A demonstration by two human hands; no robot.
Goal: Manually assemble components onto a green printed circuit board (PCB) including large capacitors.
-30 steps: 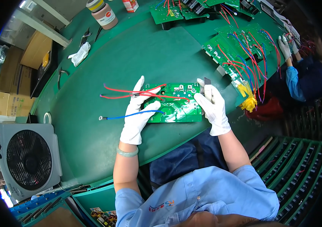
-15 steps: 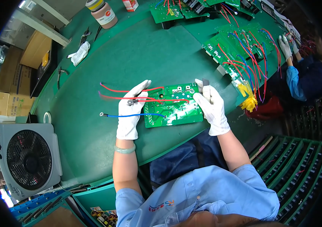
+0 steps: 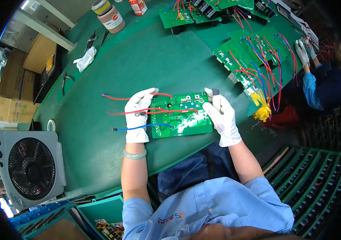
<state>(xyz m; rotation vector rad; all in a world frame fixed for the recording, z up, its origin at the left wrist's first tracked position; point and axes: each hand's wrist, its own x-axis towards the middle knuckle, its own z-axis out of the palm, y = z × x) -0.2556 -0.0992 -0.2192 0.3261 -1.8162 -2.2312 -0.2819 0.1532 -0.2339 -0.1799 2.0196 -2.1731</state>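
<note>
1. two hands in white gloves work on one green circuit board (image 3: 181,115), which lies flat on the green tabletop (image 3: 138,68) just in front of the person, between the two hands.
2. left hand (image 3: 137,114): it rests on the left edge of the board, fingers loosely curled over the red wires (image 3: 138,112) that run out to the left. whether it pinches a wire or only presses on it cannot be told.
3. right hand (image 3: 221,116): it lies against the right edge of the board, fingers closed around a small dark component (image 3: 215,92) that sticks up above the fingertips.
4. wiring: a blue wire (image 3: 138,127) leaves the lower left part of the board and ends on the tabletop, passing under the left hand.
5. left wrist: a pale green bangle (image 3: 134,155) sits just below the glove cuff.
6. far side of the tabletop: more green circuit boards (image 3: 254,50) with red and blue wires lie in a group to the upper right, well apart from the board in hand. a brown jar (image 3: 112,18) stands near the far edge, and a crumpled white glove (image 3: 85,60) lies to the upper left.
7. surroundings: a grey box fan (image 3: 30,168) stands at the lower left, beside the tabletop. a second person in blue (image 3: 324,80), also in white gloves, works at the right end.
</note>
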